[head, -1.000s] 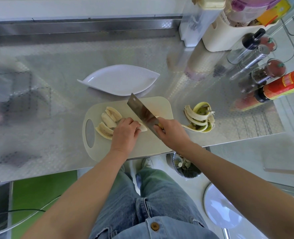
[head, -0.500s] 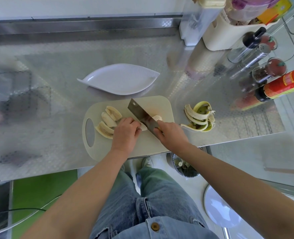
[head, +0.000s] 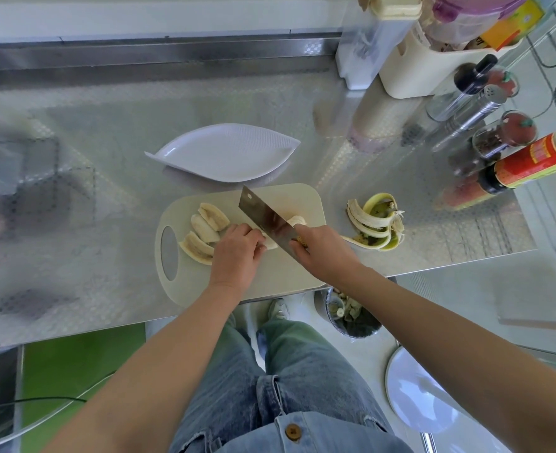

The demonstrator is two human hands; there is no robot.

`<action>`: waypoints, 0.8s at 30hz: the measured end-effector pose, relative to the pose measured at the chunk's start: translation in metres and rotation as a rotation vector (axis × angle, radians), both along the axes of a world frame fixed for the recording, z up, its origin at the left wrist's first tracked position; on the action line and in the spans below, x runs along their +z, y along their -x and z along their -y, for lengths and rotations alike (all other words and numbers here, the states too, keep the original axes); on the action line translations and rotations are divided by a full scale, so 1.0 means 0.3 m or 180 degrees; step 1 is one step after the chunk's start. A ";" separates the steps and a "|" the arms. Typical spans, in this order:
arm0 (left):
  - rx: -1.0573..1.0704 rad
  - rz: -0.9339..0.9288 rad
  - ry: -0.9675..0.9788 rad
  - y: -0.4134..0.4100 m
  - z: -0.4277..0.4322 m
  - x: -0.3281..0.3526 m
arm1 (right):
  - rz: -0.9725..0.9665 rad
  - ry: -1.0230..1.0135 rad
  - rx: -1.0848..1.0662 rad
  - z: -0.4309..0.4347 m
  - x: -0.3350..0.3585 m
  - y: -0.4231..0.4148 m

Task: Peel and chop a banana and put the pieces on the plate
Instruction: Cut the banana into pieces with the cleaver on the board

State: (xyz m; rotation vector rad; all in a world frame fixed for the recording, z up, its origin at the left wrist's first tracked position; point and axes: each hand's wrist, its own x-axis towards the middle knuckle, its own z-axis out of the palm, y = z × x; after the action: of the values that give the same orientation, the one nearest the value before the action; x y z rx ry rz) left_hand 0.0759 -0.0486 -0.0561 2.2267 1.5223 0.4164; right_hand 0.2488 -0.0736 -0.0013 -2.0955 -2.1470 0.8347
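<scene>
while the right hand (head: 322,248) curls its fingers round the handle of the cleaver (head: 266,220), the blade slants across the cutting board (head: 302,197), between both hands. the left hand (head: 235,253) pins the uncut banana stub (head: 271,245) with bent fingers, just left of the blade. three long banana slices (head: 209,223) lie on the board's left part, and a small end piece (head: 296,220) lies right of the blade. the white plate (head: 227,152) sits on the table (head: 106,125) just behind the board. the peel (head: 373,220) lies to the board's right.
</scene>
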 end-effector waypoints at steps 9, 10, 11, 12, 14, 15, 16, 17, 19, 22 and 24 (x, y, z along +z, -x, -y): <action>0.0019 0.0071 0.0031 0.002 0.001 -0.003 | 0.0027 0.0094 -0.0064 0.022 -0.042 0.018; 0.0013 0.0091 0.0033 0.002 0.001 -0.003 | -0.0054 0.0076 -0.0184 0.026 -0.047 0.017; 0.0004 0.0108 0.0033 0.003 0.001 -0.002 | -0.0136 0.0060 -0.0330 0.030 -0.049 0.014; -0.0005 0.0120 0.0033 0.004 0.001 -0.002 | -0.0199 0.0056 -0.0447 0.031 -0.047 0.011; -0.0020 0.0133 0.0030 0.008 0.002 -0.001 | -0.0250 0.0057 -0.0496 0.031 -0.038 0.007; -0.0014 0.0149 0.0038 0.009 0.003 -0.001 | -0.0259 0.0049 -0.0454 0.030 -0.033 0.005; 0.0001 0.0169 0.0047 0.011 0.003 -0.001 | -0.0262 0.0020 -0.0400 0.028 -0.026 0.003; 0.0017 0.0182 0.0051 0.012 0.004 -0.001 | -0.0261 -0.0012 -0.0351 0.025 -0.022 0.000; 0.0034 0.0164 0.0037 0.012 0.005 -0.001 | -0.0259 -0.0067 -0.0242 0.020 -0.014 -0.007; 0.0032 0.0115 0.0032 0.007 0.004 0.000 | -0.0125 -0.0014 -0.0071 0.012 -0.008 -0.004; 0.0027 0.0100 0.0047 0.006 0.002 -0.002 | -0.0056 0.0005 -0.0008 0.009 -0.006 -0.002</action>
State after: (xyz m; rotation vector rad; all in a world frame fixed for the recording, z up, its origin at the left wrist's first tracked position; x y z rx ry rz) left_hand 0.0742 -0.0493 -0.0567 2.1930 1.5145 0.4394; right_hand 0.2493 -0.0763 -0.0032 -2.0831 -2.1353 0.8514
